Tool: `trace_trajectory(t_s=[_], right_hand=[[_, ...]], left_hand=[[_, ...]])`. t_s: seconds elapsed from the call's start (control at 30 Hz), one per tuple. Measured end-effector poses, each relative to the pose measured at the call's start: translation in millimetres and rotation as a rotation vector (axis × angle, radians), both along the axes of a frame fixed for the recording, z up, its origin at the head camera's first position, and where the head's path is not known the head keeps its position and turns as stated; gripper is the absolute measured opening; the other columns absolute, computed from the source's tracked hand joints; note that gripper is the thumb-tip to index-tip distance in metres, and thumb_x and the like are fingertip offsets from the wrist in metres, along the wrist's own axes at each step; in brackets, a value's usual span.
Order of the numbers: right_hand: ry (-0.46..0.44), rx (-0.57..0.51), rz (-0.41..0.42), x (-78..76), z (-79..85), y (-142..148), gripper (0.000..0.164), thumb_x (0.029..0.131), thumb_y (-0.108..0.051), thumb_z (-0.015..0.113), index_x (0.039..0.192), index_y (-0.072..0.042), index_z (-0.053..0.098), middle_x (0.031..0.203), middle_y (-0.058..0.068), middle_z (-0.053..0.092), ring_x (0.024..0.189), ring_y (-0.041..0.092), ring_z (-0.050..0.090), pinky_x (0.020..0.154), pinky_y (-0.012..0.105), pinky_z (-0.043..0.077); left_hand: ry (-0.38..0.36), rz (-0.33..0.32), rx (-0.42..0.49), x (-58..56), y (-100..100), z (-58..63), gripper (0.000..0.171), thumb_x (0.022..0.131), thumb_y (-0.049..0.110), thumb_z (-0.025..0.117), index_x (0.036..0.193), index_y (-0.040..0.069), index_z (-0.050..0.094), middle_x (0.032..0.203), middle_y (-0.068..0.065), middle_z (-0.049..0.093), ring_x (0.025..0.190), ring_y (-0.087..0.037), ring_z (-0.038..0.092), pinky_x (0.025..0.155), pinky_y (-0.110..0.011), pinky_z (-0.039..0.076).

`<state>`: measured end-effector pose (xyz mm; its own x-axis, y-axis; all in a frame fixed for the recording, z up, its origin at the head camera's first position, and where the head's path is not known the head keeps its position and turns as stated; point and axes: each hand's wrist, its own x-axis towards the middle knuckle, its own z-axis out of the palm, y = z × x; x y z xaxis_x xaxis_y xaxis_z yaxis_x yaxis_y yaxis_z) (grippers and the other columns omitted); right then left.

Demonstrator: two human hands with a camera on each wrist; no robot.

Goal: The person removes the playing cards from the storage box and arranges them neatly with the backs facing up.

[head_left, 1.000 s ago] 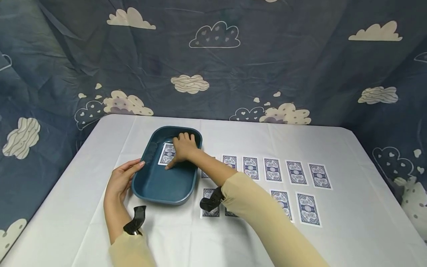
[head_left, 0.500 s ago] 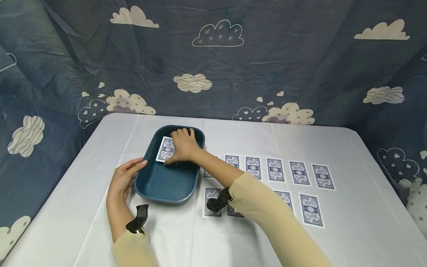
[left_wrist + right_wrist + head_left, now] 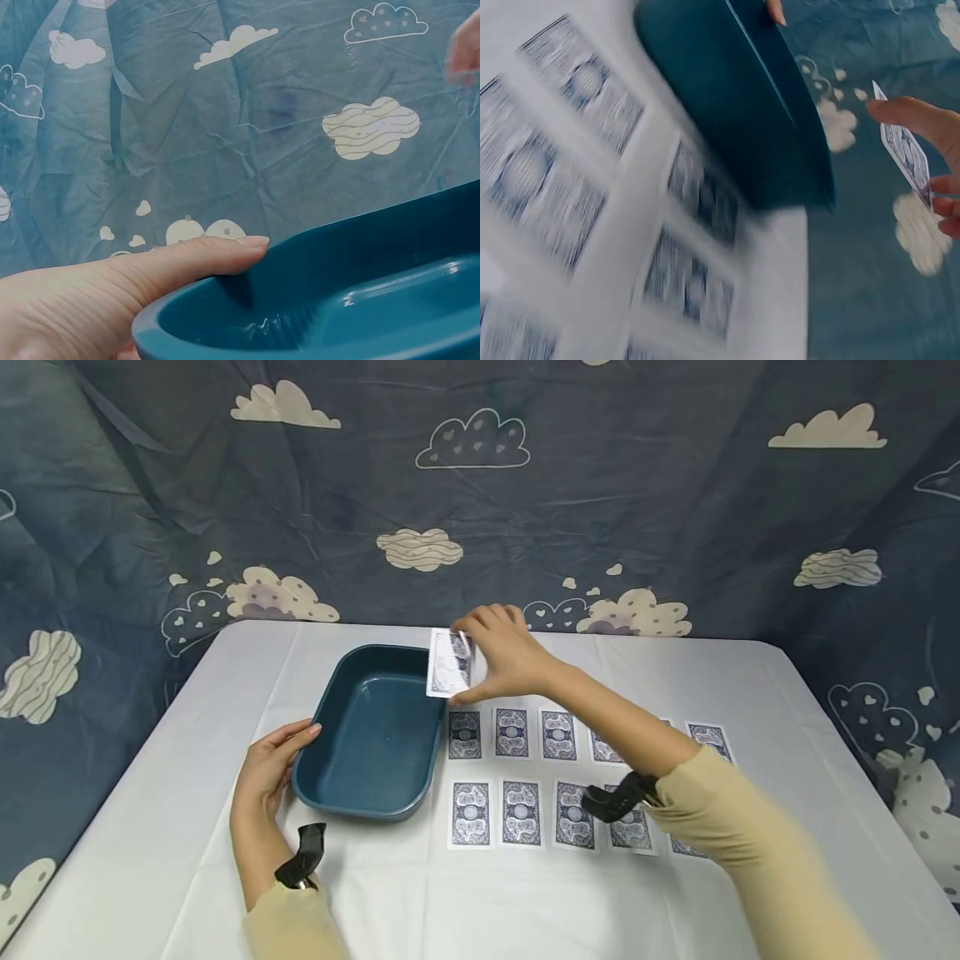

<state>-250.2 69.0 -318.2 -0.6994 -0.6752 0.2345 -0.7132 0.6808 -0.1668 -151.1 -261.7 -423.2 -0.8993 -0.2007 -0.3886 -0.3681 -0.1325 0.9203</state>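
My left hand [image 3: 268,770] grips the left rim of a teal plastic tub [image 3: 360,756]; the left wrist view shows the thumb [image 3: 217,255] lying over the rim, with the other fingers mostly hidden beneath. No card shows inside the tub in the head view. Above its far right corner, my right hand [image 3: 513,656] pinches a playing card [image 3: 444,667] by its short edges, thumb at the near edge and fingers at the far one. The card is tilted and lifted, its patterned blue back partly glaring white. In the right wrist view the same card [image 3: 905,150] appears nearly edge-on.
Right of the tub, playing cards lie face down in two rows, a far row [image 3: 512,732] and a near row [image 3: 521,812], on a white tablecloth [image 3: 480,902]. My right forearm covers some of them. A dark cloud-patterned curtain [image 3: 645,510] hangs behind the table.
The right hand has picked the card up from the tub's floor and carried it up and right, over the rim. My left hand stays on the tub.
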Motion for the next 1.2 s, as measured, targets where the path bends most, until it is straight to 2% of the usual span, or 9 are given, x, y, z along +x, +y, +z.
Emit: trace_trajectory(t_s=[0.23, 0.43, 0.53, 0.7, 0.9, 1.03, 1.2], right_hand=[[-0.021, -0.033, -0.040, 27.2, 2.9, 99.1, 0.094, 0.050, -0.057, 0.082, 0.125, -0.010, 0.049, 0.118, 0.009, 0.046, 0.117, 0.030, 0.034, 0.102, 0.054, 0.016], [-0.095, -0.016, -0.116, 48.0, -9.1, 163.2, 0.091, 0.050, -0.045, 0.088, 0.125, -0.011, 0.050, 0.118, 0.010, 0.046, 0.118, 0.033, 0.032, 0.100, 0.057, 0.015], [-0.150, 0.000, -0.161, 60.4, -16.3, 190.5, 0.090, 0.051, -0.044, 0.088, 0.125, -0.010, 0.050, 0.120, 0.013, 0.046, 0.118, 0.035, 0.033, 0.099, 0.058, 0.016], [-0.213, 0.025, -0.220, 85.7, -28.0, 229.0, 0.090, 0.051, -0.048, 0.087, 0.124, -0.010, 0.051, 0.119, 0.014, 0.046, 0.114, 0.037, 0.035, 0.094, 0.060, 0.021], [-0.252, 0.098, -0.291, 117.0, -41.9, 265.1, 0.090, 0.045, -0.044, 0.090, 0.121, -0.010, 0.054, 0.118, 0.016, 0.050, 0.112, 0.038, 0.038, 0.090, 0.060, 0.027], [-0.290, 0.159, -0.310, 131.6, -51.3, 287.1, 0.091, 0.044, -0.046, 0.089, 0.120, -0.008, 0.055, 0.118, 0.018, 0.051, 0.109, 0.041, 0.041, 0.087, 0.061, 0.030], [-0.310, 0.162, -0.332, 144.7, -66.1, 310.6, 0.093, 0.042, -0.050, 0.087, 0.118, -0.006, 0.055, 0.116, 0.018, 0.053, 0.106, 0.040, 0.043, 0.082, 0.059, 0.034]], left_hand=[[0.013, -0.001, 0.008, 1.0, 0.0, 0.2, 0.017, 0.076, 0.028, 0.077, 0.091, 0.029, 0.069, 0.087, 0.016, 0.066, 0.073, -0.002, 0.063, 0.064, -0.020, 0.051], [0.020, 0.010, 0.048, 5.0, -6.9, 0.7, 0.012, 0.077, 0.025, 0.077, 0.086, 0.030, 0.070, 0.080, 0.014, 0.067, 0.066, -0.002, 0.063, 0.059, -0.019, 0.051], [0.023, 0.005, 0.054, 7.3, -8.8, -0.3, 0.012, 0.077, 0.025, 0.076, 0.087, 0.030, 0.070, 0.081, 0.014, 0.067, 0.067, -0.002, 0.063, 0.059, -0.019, 0.051], [0.031, -0.003, 0.060, 9.2, -8.2, -0.7, 0.012, 0.079, 0.025, 0.075, 0.088, 0.030, 0.069, 0.084, 0.015, 0.067, 0.071, -0.001, 0.064, 0.060, -0.018, 0.051], [0.026, -0.009, 0.077, 7.7, -3.8, -0.7, 0.011, 0.079, 0.024, 0.074, 0.087, 0.031, 0.069, 0.083, 0.014, 0.067, 0.069, -0.002, 0.064, 0.059, -0.019, 0.051], [0.033, -0.009, 0.087, 5.4, -1.1, -1.1, 0.011, 0.079, 0.022, 0.074, 0.086, 0.030, 0.070, 0.080, 0.013, 0.068, 0.068, -0.002, 0.064, 0.058, -0.019, 0.051], [0.040, -0.009, 0.095, 3.6, 1.5, -1.7, 0.011, 0.079, 0.022, 0.075, 0.086, 0.029, 0.070, 0.080, 0.013, 0.068, 0.066, -0.002, 0.064, 0.057, -0.019, 0.051]])
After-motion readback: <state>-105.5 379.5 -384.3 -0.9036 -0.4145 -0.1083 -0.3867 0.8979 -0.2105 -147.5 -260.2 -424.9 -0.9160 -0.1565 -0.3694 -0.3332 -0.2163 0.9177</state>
